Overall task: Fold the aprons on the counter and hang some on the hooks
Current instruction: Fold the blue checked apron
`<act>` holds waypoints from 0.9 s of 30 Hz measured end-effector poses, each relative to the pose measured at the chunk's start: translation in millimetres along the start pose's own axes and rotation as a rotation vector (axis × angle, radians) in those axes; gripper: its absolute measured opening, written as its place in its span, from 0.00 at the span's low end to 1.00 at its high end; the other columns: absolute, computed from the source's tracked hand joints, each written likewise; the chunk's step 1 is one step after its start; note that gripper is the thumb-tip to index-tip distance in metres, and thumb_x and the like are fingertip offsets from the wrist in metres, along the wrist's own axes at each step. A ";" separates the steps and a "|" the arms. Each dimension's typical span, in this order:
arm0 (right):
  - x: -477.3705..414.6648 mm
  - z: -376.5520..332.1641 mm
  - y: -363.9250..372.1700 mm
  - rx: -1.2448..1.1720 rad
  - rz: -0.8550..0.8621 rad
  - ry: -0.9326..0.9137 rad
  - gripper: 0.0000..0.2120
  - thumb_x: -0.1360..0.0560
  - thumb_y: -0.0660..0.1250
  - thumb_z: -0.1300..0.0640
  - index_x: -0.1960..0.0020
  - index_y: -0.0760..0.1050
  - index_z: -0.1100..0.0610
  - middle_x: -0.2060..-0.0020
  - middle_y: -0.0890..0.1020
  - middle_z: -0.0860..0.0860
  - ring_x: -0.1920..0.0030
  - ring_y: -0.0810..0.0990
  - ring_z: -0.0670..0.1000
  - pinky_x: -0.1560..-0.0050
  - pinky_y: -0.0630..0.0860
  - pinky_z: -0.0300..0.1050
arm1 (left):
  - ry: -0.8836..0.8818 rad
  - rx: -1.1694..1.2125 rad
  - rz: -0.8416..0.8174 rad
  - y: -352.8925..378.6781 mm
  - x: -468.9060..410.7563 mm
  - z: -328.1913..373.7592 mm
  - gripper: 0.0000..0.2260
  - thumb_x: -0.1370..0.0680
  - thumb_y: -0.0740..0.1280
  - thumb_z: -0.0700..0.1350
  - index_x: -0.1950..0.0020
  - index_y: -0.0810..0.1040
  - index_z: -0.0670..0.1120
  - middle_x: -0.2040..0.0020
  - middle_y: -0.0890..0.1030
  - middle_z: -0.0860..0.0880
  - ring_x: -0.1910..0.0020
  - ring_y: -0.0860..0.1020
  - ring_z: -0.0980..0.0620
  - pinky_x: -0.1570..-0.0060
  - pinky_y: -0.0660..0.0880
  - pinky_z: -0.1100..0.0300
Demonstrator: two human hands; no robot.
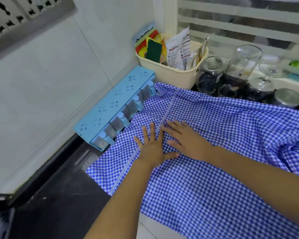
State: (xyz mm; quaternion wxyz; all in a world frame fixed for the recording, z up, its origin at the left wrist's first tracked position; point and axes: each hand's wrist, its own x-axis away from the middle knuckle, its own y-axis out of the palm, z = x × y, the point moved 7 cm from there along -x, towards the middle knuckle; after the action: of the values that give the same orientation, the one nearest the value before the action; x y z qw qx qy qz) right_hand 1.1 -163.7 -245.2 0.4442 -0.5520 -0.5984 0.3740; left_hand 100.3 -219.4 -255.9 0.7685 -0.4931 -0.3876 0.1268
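Observation:
A blue and white checked apron point(214, 178) lies spread over the dark counter point(59, 204), its near edge hanging over the front. My left hand point(152, 147) lies flat on the cloth with fingers spread. My right hand point(186, 140) presses flat beside it, fingers pointing left, nearly touching the left hand. Both palms rest on the fabric and grip nothing. A sewn seam runs from my hands toward the back. The right part of the apron is bunched in folds. No hooks are in view.
A light blue spice rack point(114, 104) lies along the tiled wall point(50, 83) at the apron's left edge. A cream basket point(171, 73) of packets and sponges stands in the back corner. Glass jars point(211, 73) and a wine glass point(269, 69) stand behind the apron.

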 end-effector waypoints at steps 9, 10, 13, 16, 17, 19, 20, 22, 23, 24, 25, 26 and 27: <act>15.3 21.1 10.9 0.115 -0.078 0.070 0.41 0.35 0.23 0.25 0.26 0.31 0.41 0.25 0.33 0.45 0.26 0.30 0.51 0.32 0.25 0.53 | -0.030 0.129 0.324 -9.2 39.9 -15.1 0.40 0.29 0.45 0.73 0.27 0.29 0.55 0.26 0.28 0.52 0.27 0.27 0.50 0.34 0.25 0.45; 14.5 21.8 10.0 0.111 -0.075 0.075 0.41 0.36 0.22 0.25 0.26 0.31 0.41 0.25 0.33 0.44 0.27 0.30 0.50 0.32 0.25 0.54 | -0.066 0.133 0.339 -8.3 45.6 -20.6 0.39 0.27 0.46 0.71 0.27 0.30 0.56 0.26 0.28 0.53 0.27 0.28 0.51 0.34 0.26 0.44; 16.3 29.8 5.4 0.080 -0.067 0.123 0.42 0.38 0.19 0.26 0.27 0.30 0.40 0.26 0.32 0.44 0.28 0.29 0.48 0.31 0.26 0.55 | -0.235 0.147 0.256 8.5 58.3 -46.1 0.39 0.26 0.50 0.70 0.25 0.31 0.57 0.25 0.29 0.53 0.27 0.28 0.46 0.33 0.31 0.34; 16.8 37.7 2.2 0.032 -0.083 0.172 0.43 0.41 0.18 0.24 0.29 0.28 0.38 0.27 0.32 0.43 0.28 0.29 0.47 0.31 0.28 0.55 | -0.344 0.178 0.187 17.8 63.1 -64.9 0.42 0.30 0.49 0.75 0.25 0.32 0.61 0.25 0.28 0.52 0.27 0.28 0.42 0.35 0.34 0.29; 17.1 36.4 1.1 0.032 -0.096 0.180 0.44 0.41 0.18 0.24 0.28 0.29 0.39 0.26 0.32 0.44 0.27 0.30 0.48 0.31 0.28 0.56 | -0.349 0.178 0.168 17.0 61.8 -67.0 0.43 0.31 0.49 0.76 0.25 0.32 0.62 0.25 0.27 0.52 0.27 0.28 0.42 0.36 0.34 0.28; 18.6 29.8 -2.6 0.034 -0.137 0.213 0.44 0.38 0.21 0.26 0.25 0.33 0.42 0.25 0.34 0.46 0.25 0.33 0.51 0.28 0.31 0.56 | -0.367 0.172 0.117 14.5 60.1 -67.8 0.45 0.33 0.49 0.77 0.25 0.31 0.62 0.26 0.26 0.51 0.27 0.28 0.40 0.36 0.35 0.27; 19.9 24.5 -6.3 0.028 -0.144 0.230 0.42 0.34 0.24 0.29 0.23 0.35 0.44 0.24 0.35 0.48 0.24 0.35 0.52 0.27 0.34 0.56 | -0.375 0.172 0.097 12.3 59.1 -67.2 0.46 0.34 0.49 0.78 0.25 0.31 0.61 0.26 0.26 0.50 0.27 0.28 0.39 0.36 0.35 0.27; 30.7 7.9 -16.1 -0.061 -0.107 0.250 0.36 0.26 0.34 0.35 0.22 0.42 0.49 0.23 0.39 0.51 0.23 0.42 0.53 0.25 0.43 0.52 | -0.380 0.171 0.058 9.1 58.8 -67.4 0.47 0.34 0.50 0.78 0.26 0.30 0.60 0.26 0.26 0.48 0.27 0.29 0.38 0.36 0.36 0.26; 43.1 0.4 -21.2 -0.130 -0.068 0.263 0.32 0.22 0.40 0.38 0.21 0.46 0.51 0.22 0.42 0.50 0.23 0.48 0.53 0.25 0.51 0.50 | -0.382 0.164 0.036 8.7 58.9 -66.4 0.47 0.34 0.51 0.78 0.26 0.30 0.59 0.25 0.27 0.47 0.27 0.30 0.37 0.36 0.36 0.27; 56.1 -5.2 -25.9 -0.196 -0.020 0.274 0.29 0.19 0.46 0.42 0.22 0.52 0.53 0.22 0.46 0.50 0.24 0.57 0.53 0.28 0.60 0.49 | -0.391 0.147 0.021 6.9 58.4 -65.5 0.47 0.33 0.52 0.77 0.25 0.30 0.58 0.25 0.28 0.46 0.26 0.31 0.36 0.36 0.36 0.27; 70.4 -10.3 -29.5 -0.259 0.031 0.280 0.25 0.18 0.51 0.46 0.23 0.57 0.53 0.22 0.50 0.49 0.29 0.65 0.53 0.32 0.67 0.49 | -0.406 0.120 0.011 4.3 59.3 -64.4 0.47 0.31 0.53 0.76 0.25 0.30 0.56 0.25 0.29 0.44 0.26 0.33 0.35 0.35 0.37 0.28; 86.5 -13.6 -33.8 -0.302 0.083 0.290 0.22 0.18 0.54 0.49 0.25 0.62 0.53 0.23 0.54 0.49 0.33 0.71 0.52 0.36 0.70 0.48 | -0.410 0.102 0.024 -0.4 61.0 -59.4 0.47 0.29 0.54 0.74 0.24 0.31 0.53 0.24 0.31 0.42 0.25 0.35 0.35 0.33 0.37 0.30; 107.0 -13.8 -37.8 -0.337 0.125 0.321 0.20 0.18 0.56 0.51 0.27 0.65 0.53 0.24 0.58 0.48 0.37 0.74 0.52 0.38 0.71 0.46 | -0.383 0.094 0.067 -5.3 62.7 -46.2 0.45 0.26 0.55 0.70 0.23 0.34 0.49 0.23 0.34 0.40 0.25 0.37 0.35 0.31 0.38 0.32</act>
State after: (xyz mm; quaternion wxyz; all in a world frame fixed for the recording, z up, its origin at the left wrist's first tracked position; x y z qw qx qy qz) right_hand 2.2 -62.3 -192.5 0.4114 -0.7066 -0.5386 0.2033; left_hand 174.4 -216.2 -231.7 0.6982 -0.4360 -0.5036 0.2620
